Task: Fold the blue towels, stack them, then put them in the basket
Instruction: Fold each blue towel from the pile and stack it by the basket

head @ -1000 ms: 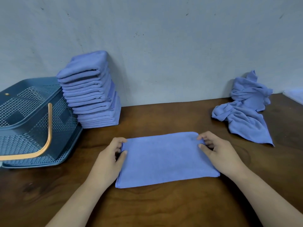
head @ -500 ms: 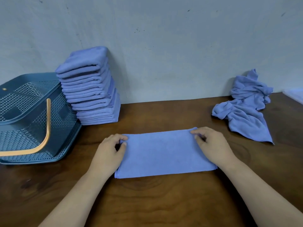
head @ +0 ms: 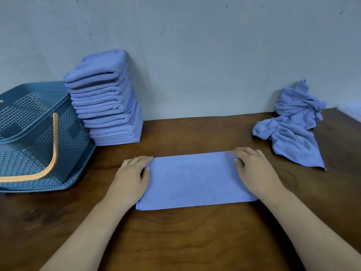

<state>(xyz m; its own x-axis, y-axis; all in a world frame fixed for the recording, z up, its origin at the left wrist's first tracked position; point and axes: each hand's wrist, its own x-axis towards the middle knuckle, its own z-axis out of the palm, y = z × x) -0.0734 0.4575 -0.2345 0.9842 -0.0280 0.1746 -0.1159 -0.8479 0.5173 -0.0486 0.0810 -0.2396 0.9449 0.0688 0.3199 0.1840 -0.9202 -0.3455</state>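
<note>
A blue towel (head: 195,182), folded into a flat rectangle, lies on the wooden table in front of me. My left hand (head: 132,177) rests on its left end with fingers fairly straight and the thumb on the cloth. My right hand (head: 254,169) lies the same way on its right end. A tall stack of folded blue towels (head: 105,98) stands at the back left against the wall. The dark blue perforated basket (head: 74,137) with an orange handle (head: 52,153) sits to the left of the stack.
A crumpled heap of unfolded blue towels (head: 293,126) lies at the back right by the wall. A pale object (head: 351,112) shows at the far right edge. The wall runs close behind the table.
Both hands pinched the towel's far corners with curled fingers before; now the fingers lie flatter on its two ends. The towel sits slightly further from me.
</note>
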